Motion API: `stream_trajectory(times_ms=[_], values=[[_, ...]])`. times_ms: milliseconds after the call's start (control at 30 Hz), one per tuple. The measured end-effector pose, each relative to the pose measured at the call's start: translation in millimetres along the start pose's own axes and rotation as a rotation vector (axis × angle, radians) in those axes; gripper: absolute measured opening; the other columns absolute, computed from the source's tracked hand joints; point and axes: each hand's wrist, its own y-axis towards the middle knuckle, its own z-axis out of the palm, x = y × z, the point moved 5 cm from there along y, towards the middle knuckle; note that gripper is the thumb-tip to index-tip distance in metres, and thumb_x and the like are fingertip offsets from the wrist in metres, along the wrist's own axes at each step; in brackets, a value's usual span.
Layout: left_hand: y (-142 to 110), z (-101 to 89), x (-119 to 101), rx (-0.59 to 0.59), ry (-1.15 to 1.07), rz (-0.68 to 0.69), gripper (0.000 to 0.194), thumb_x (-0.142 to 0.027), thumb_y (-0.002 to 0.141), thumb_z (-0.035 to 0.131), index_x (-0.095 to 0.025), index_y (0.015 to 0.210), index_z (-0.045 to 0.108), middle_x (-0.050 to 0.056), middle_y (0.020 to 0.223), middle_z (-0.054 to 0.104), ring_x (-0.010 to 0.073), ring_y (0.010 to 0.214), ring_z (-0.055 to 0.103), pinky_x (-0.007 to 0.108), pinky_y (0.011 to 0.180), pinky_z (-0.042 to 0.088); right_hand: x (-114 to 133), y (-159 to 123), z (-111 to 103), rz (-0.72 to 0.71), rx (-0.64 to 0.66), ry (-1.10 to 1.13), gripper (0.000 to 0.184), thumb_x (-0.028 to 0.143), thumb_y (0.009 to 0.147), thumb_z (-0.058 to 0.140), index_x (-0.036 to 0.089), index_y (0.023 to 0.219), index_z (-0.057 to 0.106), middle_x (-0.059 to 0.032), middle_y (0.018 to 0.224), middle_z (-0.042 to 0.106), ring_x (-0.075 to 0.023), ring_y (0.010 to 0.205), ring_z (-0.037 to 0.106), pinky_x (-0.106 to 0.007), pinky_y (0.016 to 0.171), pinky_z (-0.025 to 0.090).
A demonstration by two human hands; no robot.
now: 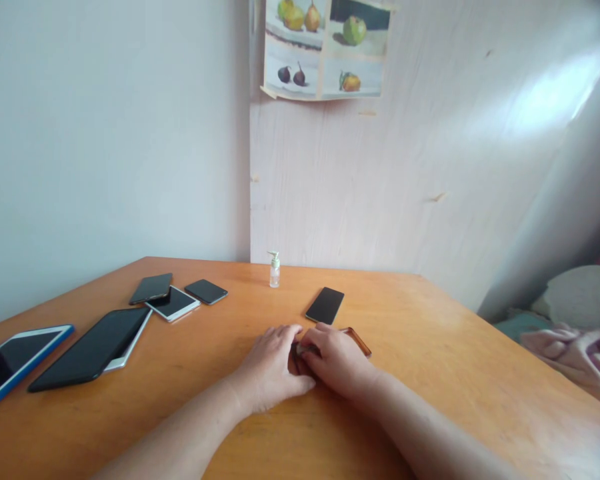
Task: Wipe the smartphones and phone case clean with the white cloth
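My left hand (270, 370) and my right hand (343, 360) meet low over the wooden table. Between them shows a small dark object (296, 360), mostly hidden by the fingers, so its kind is unclear. The left fingers curve round its left side, with the thumb in front. My right fingers are bent down and pressed together by a small pale bit that I cannot make out. A brown phone case or frame (364, 345) lies partly behind my right hand. Just beyond the hands a black smartphone (325, 305) rests flat.
A clear pump bottle (275, 275) stands near the table's back edge. To the left lie a blue-cased tablet (25, 360), a large black tablet (95, 350) over a white device, and several smaller devices (206, 291). Pale cloth (573, 357) is piled beyond the right edge.
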Motion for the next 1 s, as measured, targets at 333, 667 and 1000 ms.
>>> stream_trajectory(times_ms=[333,667,1000], values=[[0.7,2.5,4.4,0.024,-0.01,0.016,0.072,-0.042,0.063,0.075,-0.022,0.127,0.048,0.01,0.127,0.059,0.031,0.12,0.053,0.042,0.102,0.041,-94.8,-5.7,-54.5,0.605,-0.105,-0.308,0.021,0.035,0.09,0.046,0.021,0.086,0.061,-0.008,0.092,0.068,-0.0225,0.079,0.062,-0.03,0.058,0.029],[1.7,4.2,6.6,0.014,0.009,0.035,0.072,-0.043,0.063,0.075,-0.022,0.127,0.048,0.009,0.126,0.06,0.0307,0.119,0.054,0.042,0.101,0.043,-61.6,-1.2,-20.7,0.313,0.04,-0.168,0.011,0.031,0.083,0.055,0.023,0.085,0.063,-0.0032,0.088,0.07,-0.0175,0.076,0.06,-0.027,0.059,0.026],[1.6,1.2,3.6,0.024,0.027,0.037,0.065,-0.044,0.063,0.075,-0.022,0.12,0.053,0.01,0.123,0.061,0.0314,0.117,0.055,0.042,0.099,0.044,-85.3,-5.3,-50.7,0.494,-0.165,-0.196,0.02,0.039,0.088,0.049,0.024,0.085,0.061,-0.0025,0.084,0.067,-0.0169,0.073,0.058,-0.027,0.057,0.027]])
